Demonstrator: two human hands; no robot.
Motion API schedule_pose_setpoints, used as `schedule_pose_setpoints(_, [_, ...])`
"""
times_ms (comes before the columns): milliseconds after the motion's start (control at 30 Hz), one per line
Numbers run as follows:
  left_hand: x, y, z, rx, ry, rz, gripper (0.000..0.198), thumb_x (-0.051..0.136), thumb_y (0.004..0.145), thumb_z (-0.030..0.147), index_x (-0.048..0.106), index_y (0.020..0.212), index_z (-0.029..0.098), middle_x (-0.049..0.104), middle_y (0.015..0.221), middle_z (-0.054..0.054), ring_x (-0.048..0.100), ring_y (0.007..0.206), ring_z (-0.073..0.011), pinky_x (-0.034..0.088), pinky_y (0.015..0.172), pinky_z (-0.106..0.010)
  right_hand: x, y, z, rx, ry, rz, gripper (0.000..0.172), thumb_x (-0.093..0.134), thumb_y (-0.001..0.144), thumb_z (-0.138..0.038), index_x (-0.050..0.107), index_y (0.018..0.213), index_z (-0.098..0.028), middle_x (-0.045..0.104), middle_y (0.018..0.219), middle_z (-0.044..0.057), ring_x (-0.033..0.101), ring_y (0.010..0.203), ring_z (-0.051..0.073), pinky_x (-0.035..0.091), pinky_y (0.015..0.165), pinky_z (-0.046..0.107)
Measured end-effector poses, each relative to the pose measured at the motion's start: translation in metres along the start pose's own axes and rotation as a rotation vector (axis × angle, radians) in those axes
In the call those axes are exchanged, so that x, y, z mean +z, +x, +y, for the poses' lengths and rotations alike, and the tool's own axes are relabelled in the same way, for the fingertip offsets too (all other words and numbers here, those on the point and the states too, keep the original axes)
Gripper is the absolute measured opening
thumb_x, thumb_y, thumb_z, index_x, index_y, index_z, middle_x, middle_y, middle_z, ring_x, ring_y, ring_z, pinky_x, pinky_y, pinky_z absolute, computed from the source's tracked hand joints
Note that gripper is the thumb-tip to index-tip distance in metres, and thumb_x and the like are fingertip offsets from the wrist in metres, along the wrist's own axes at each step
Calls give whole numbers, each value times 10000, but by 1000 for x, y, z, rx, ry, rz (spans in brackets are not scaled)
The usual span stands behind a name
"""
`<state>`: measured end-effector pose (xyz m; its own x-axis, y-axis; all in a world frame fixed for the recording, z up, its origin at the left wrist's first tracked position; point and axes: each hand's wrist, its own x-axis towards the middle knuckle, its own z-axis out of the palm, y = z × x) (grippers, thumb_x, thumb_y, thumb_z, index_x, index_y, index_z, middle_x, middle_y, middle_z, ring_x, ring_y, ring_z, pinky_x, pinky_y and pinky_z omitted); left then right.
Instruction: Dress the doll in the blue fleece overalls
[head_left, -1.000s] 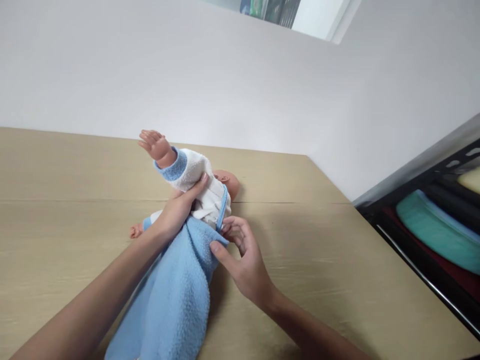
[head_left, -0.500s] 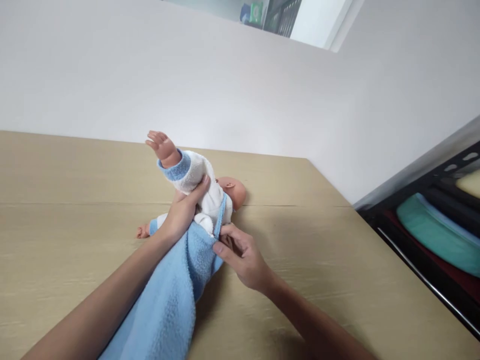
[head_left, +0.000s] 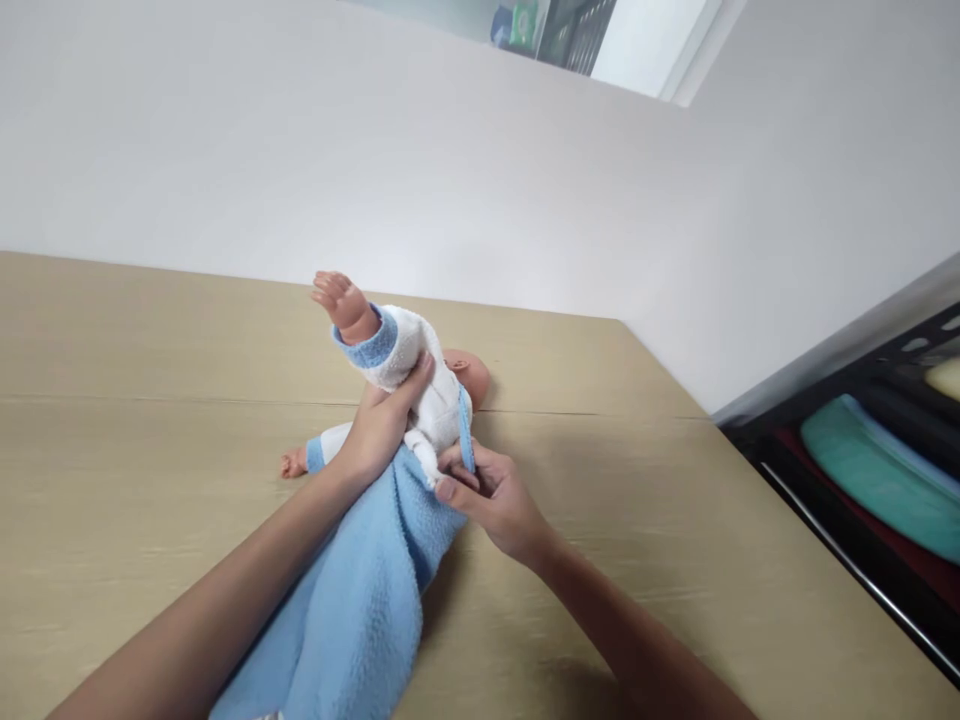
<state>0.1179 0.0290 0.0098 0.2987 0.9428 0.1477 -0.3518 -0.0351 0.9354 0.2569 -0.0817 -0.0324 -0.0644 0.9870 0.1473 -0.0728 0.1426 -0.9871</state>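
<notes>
A baby doll (head_left: 469,375) lies tilted on its side on the table, head away from me. It wears a white fleecy top (head_left: 409,345) with blue cuffs and a light blue fleece garment (head_left: 352,600) over its lower body. One doll arm points up; the other rests on the tabletop. My left hand (head_left: 382,425) grips the doll's torso below the raised arm, thumb on the white cloth. At the doll's back, my right hand (head_left: 499,500) pinches a bunched bit of white cloth at the garment's edge. A narrow blue strap (head_left: 466,430) passes by its fingers.
The wooden table (head_left: 150,500) has a seam across it and meets a white wall (head_left: 225,130) at the back. Beyond its right edge stands a black rack (head_left: 847,560) holding folded teal cloth (head_left: 877,480). A window opening (head_left: 585,45) shows at the top.
My right hand has pulled the white cloth out over the blue garment's edge, and the strap now stands away from the doll's back. The doll's raised arm has shifted slightly right.
</notes>
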Motion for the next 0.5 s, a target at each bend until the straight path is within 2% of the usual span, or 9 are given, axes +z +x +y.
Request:
schedule_pose_setpoints(133, [-2, -3, -1, -8, 40, -29, 544, 810, 903, 613, 768, 1236, 184, 812, 1224, -75, 688, 1284, -342, 494, 1150, -394, -11, 3, -4, 96, -23, -108, 388, 790, 900, -603, 798, 922, -215, 553, 701, -28, 442, 640, 138, 356, 633, 314])
schedule_pose_setpoints(200, [-3, -4, -1, -22, 58, -27, 533, 809, 898, 627, 783, 1191, 182, 816, 1204, -77, 710, 1232, -337, 507, 1126, -389, -17, 6, -12, 42, -120, -153, 367, 830, 874, -571, 763, 837, -212, 535, 705, -31, 440, 654, 140, 358, 650, 318])
schedule_pose_setpoints(300, [-5, -2, -1, -43, 46, 5, 551, 814, 891, 630, 772, 1191, 170, 813, 1193, -87, 713, 1216, -341, 520, 1104, -398, -21, 8, -22, -104, -304, -171, 358, 932, 789, -482, 673, 789, -234, 577, 801, -24, 525, 804, 184, 427, 807, 353])
schedule_pose_setpoints(400, [-7, 1, 0, -35, 36, 28, 570, 815, 889, 623, 759, 1233, 173, 793, 1268, -92, 670, 1307, -347, 500, 1148, -400, -21, 6, -19, -195, -369, -180, 376, 894, 836, -486, 608, 767, -251, 658, 930, 10, 559, 1005, 247, 426, 981, 425])
schedule_pose_setpoints(433, [-7, 1, 0, -29, 34, 24, 575, 814, 889, 624, 759, 1247, 177, 790, 1283, -91, 655, 1335, -347, 487, 1172, -402, -20, 4, -15, -197, -331, -180, 367, 853, 875, -501, 600, 775, -254, 648, 930, 16, 553, 1004, 248, 431, 975, 428])
schedule_pose_setpoints(500, [-6, 0, 1, -23, 47, 9, 594, 814, 882, 639, 764, 1256, 180, 802, 1258, -92, 647, 1354, -356, 471, 1198, -418, -20, 0, -5, -151, -145, -170, 363, 775, 934, -534, 568, 820, -258, 566, 856, -1, 515, 855, 206, 445, 829, 374])
